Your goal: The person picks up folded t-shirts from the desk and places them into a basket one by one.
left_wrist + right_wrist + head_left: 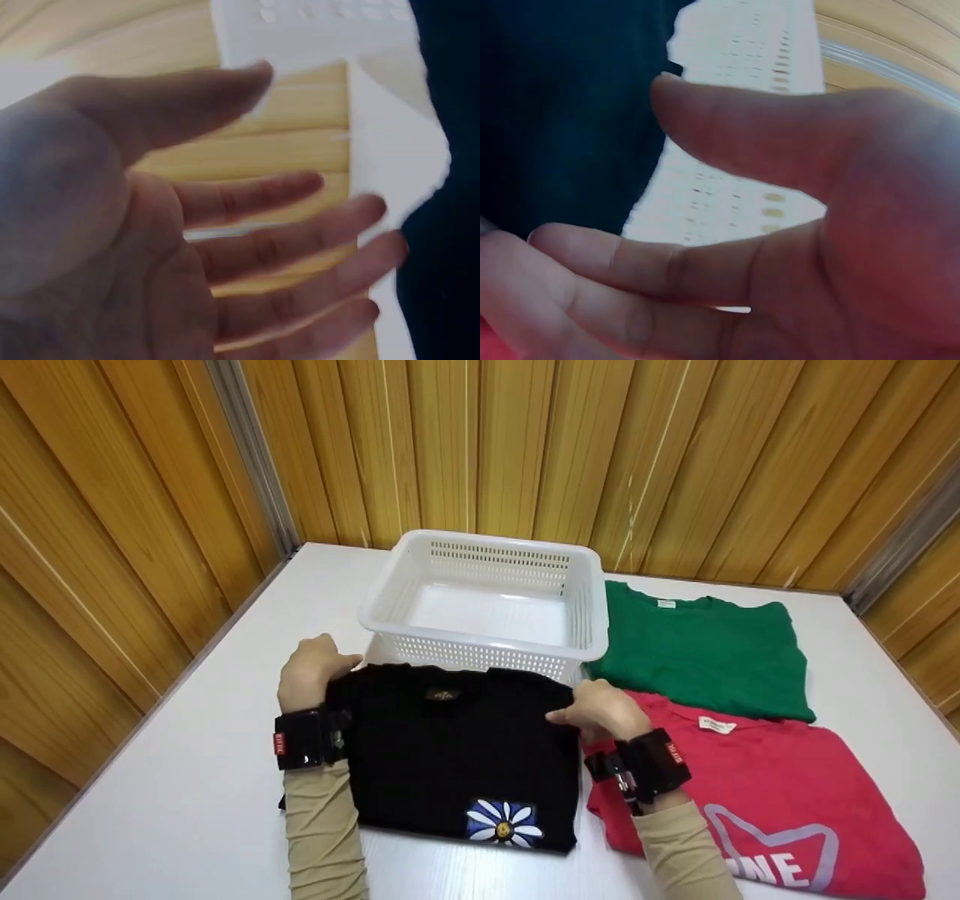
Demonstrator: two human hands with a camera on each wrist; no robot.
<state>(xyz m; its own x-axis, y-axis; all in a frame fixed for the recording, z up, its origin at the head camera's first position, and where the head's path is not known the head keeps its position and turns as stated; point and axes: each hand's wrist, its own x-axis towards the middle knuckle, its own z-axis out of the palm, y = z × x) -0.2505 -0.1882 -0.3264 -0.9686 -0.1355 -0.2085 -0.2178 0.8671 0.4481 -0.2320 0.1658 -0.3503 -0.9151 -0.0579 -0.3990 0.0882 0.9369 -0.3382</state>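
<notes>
A folded black T-shirt [450, 757] with a white daisy print [504, 831] at its lower corner lies flat on the white table, collar towards the basket. At its upper left corner is my left hand [307, 667]; the left wrist view shows its fingers [300, 240] spread and straight, with nothing between them and the thumb. My right hand [606, 711] is at the shirt's upper right edge. In the right wrist view its thumb [735, 127] stretches over the dark cloth, apart from the extended fingers [667, 270].
A white plastic basket [487, 640] with slotted walls stands just behind the black T-shirt. To the right lie a folded green T-shirt [705, 660] and a folded red T-shirt [765, 780] with a printed front. Wood-look panels [510, 450] enclose the table [187, 780].
</notes>
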